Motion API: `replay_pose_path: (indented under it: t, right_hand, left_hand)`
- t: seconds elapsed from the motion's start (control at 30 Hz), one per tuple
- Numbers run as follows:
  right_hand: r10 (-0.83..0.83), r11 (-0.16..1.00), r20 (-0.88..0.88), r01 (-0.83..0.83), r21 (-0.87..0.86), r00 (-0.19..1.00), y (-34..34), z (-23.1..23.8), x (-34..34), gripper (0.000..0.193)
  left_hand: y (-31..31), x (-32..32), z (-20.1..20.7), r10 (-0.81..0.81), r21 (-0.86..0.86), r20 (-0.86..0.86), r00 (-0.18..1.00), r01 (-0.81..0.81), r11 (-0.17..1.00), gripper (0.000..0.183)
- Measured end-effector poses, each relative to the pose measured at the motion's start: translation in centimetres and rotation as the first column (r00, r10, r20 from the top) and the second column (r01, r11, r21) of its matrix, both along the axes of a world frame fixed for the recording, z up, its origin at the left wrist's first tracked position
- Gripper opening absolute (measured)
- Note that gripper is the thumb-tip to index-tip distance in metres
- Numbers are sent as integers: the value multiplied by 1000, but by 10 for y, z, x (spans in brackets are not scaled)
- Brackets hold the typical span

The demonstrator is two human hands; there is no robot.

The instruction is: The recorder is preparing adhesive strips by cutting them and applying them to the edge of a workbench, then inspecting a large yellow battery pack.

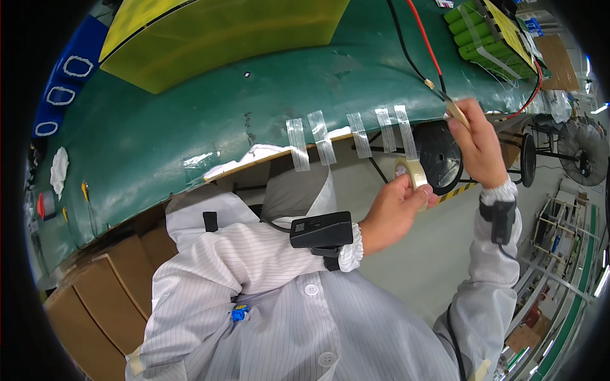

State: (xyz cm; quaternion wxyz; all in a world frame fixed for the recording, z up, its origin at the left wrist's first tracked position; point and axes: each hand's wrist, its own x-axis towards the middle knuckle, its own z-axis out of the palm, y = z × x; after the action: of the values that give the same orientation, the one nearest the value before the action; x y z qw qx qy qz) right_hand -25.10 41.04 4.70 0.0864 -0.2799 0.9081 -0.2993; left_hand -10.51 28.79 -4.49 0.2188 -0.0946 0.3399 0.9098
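My left hand is closed around a roll of clear, ribbed tape, held just off the table's front edge. A tape strip stuck to that edge runs down to the roll. My right hand is raised to the right, fingers wrapped round a slim tool with a tan handle; its dark narrow end points up and left, and its exact kind is unclear. Left of the roll, several more tape strips hang separately over the edge of the green table mat.
A large yellow box stands at the back. A battery pack of green cells is at the back right, with red and black cables nearby. Blue bin, screwdriver and cardboard boxes lie left. A black reel stands beyond the edge.
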Motion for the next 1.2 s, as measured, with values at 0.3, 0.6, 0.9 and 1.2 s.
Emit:
replay_pose_path:
  t: [0.3, 0.6, 0.9, 1.2]
  right_hand:
    - [228, 919, -153, -160, 361, 962, 11, 19, 24, 21]
    - [418, 878, -276, -306, 368, 866, -3, 7, 13, 14]
    - [465, 855, -276, -345, 388, 841, -6, 4, 13, 21]
    - [515, 807, -291, -341, 482, 807, -10, 5, 15, 26]
  left_hand:
    - [-4, -1, 5, -24, -25, 3, 1000, 24, 999, 27]
    - [-3, -1, 2, -4, -20, 1, 1000, 4, 1000, 28]
    - [-3, 0, 0, -1, -20, 7, 1000, 1, 1000, 27]
    - [-4, 1, -3, -4, -29, 6, 1000, 4, 1000, 26]
